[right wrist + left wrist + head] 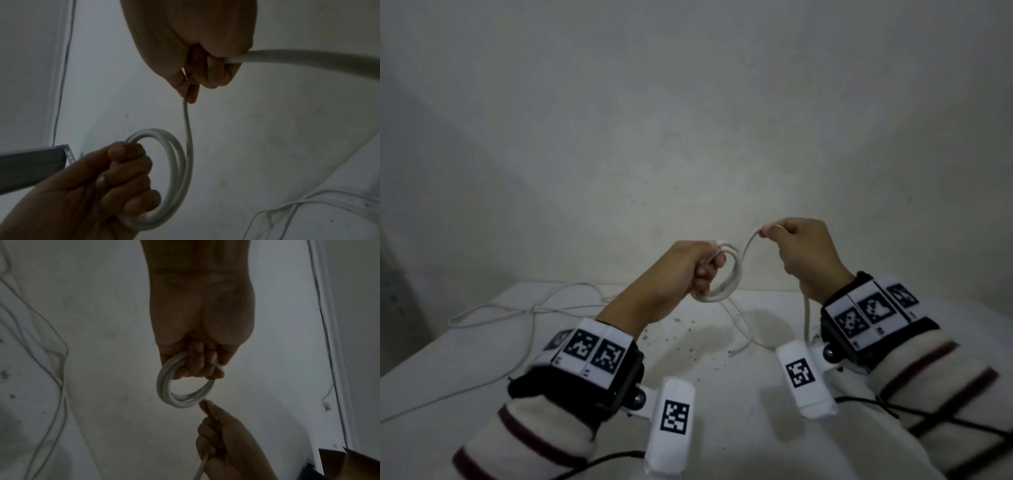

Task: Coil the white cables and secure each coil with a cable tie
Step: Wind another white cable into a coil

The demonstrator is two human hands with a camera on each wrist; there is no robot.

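L hand [681,270]: raised above the table, fist curled round one side of the coil; fingers [195,363] wrapped through the ring, thumb on top.
Coil [726,277]: a few turns of white cable, small round ring, held upright in the air betw. both hands, over the table's far edge. Ring hangs below the L fingers in the L wrist view [180,395]; seen side-on in the R wrist view [176,170].
R hand [804,253]: also raised, just beside the coil on its R side, not touching it. Thumb + forefinger pinch the cable strand at the tip [190,92]; other fingers curled round the same strand lower down.
Free strand [744,250]: arcs from the coil up to the R pinch, passes thru the R fist, exits at the heel of the hand and drops to the table near the R wrist [806,318].
Tail on table [739,325]: loose run of same cable lying mid-table, twd the far edge; end blurred.
Other white cables [517,308]: thin loose loops, uncoiled, spread over the table's L side up to the far-L corner.
Table [482,359]: white top, dark specks mid-surface, pushed against a pale wall [688,120].
Wrists: black bands w/ square-code markers, striped sleeves [534,435]; wrist cams on white brackets [673,421].
Cable tie: can't pick one out in any view.
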